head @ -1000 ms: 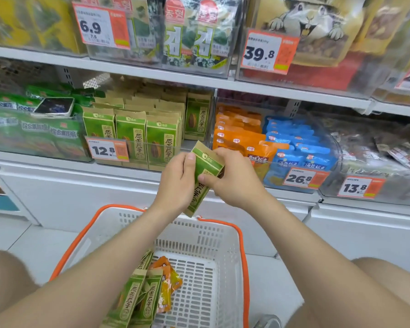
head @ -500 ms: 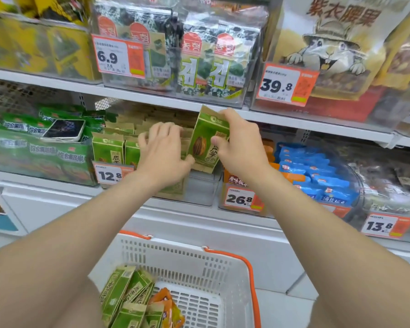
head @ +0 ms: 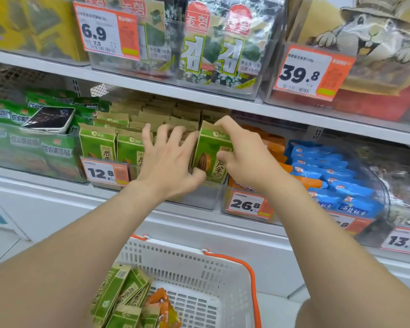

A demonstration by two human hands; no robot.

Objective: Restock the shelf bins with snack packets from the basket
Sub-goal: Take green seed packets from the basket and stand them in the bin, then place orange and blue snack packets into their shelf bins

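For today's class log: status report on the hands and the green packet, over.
Right hand pinching green sunflower seed packet, upright at bin's right end. Left hand spread, parting packets beside it. Nothing blocking.

Both hands set a green packet [head: 211, 157] upright into the clear bin [head: 199, 197], basket [head: 223, 268] below

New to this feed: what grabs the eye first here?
Both hands at centre: the right hand pinches a green sunflower-seed packet at the right end of the middle bin's front row, while the left hand spreads its fingers against the packets beside it. Bold orange price tags, 6.9 and 39.8, stand out on the shelf above. Below, the white basket holds more green packets.
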